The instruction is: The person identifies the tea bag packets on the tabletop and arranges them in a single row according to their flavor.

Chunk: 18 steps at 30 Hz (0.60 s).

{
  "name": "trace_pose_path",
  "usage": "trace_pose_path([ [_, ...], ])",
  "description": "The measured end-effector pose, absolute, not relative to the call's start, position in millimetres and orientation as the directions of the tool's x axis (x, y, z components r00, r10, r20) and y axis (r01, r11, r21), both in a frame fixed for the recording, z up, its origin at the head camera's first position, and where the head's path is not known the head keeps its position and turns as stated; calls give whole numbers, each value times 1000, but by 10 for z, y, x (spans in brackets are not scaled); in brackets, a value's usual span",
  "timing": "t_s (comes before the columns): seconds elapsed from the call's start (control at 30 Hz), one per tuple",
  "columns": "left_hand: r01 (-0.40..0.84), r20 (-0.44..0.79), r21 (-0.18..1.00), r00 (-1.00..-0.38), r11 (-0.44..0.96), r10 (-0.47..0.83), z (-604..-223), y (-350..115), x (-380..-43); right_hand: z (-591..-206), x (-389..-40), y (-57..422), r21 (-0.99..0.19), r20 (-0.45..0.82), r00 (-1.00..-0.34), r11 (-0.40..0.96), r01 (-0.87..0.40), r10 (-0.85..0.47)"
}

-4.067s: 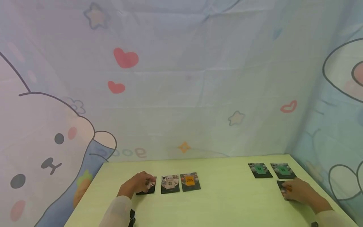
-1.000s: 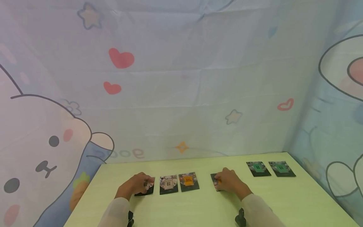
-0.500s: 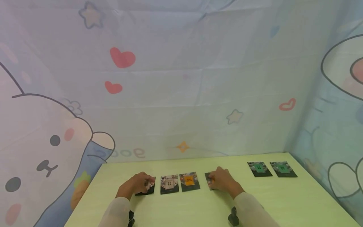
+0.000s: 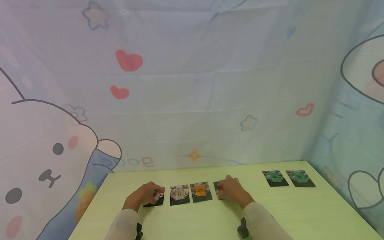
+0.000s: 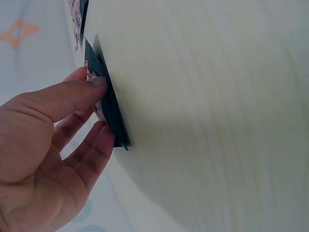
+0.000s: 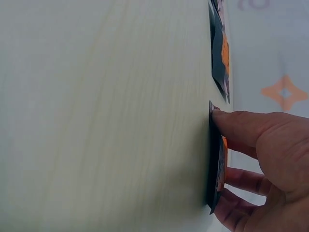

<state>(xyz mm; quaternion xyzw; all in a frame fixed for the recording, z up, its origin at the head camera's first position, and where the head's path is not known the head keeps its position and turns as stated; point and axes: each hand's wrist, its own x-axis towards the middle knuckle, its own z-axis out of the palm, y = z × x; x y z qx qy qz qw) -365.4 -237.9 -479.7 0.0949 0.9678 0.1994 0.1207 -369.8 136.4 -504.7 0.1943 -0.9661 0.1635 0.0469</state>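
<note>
My left hand (image 4: 146, 194) grips a small flat packet (image 5: 112, 116) with a dark edge and a printed front at the left end of a row. In the left wrist view, its thumb lies on the packet's face and fingertips hold the far edge. To its right lie a beige-labelled packet (image 4: 179, 194) and an orange-labelled packet (image 4: 201, 191). My right hand (image 4: 232, 189) holds another orange-labelled packet (image 6: 221, 164) by its two opposite edges, thumb on one side and fingers on the other. This packet sits close over the table, just right of the row, partly hidden by the hand.
Two green-labelled packets, one nearer (image 4: 274, 178) and one at the far right (image 4: 300, 178), lie at the back right of the pale yellow table (image 4: 192, 223). A printed cloth backdrop (image 4: 180, 133) rises right behind the table's back edge.
My right hand has carried its packet from below the green packets leftward to the row's right end, slowing over the last half second. My left hand stays on its packet.
</note>
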Motion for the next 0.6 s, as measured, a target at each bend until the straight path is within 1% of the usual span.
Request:
trace_pose_path([
  [0.2, 129, -197, 414, -954, 901, 227, -4808, -2378, -3662, -5017, -3691, 1323, -333, 123, -940, 879, -342, -319],
  [0.33, 123, -194, 418, -956, 900, 221, -4814, -2374, -3663, -4991, -3678, 1299, -319, 133, -938, 882, -347, -320],
  [0.6, 127, -195, 412, -955, 902, 224, -4802, -2382, -3663, -4971, -3678, 1289, -291, 116, -949, 904, -314, -293],
])
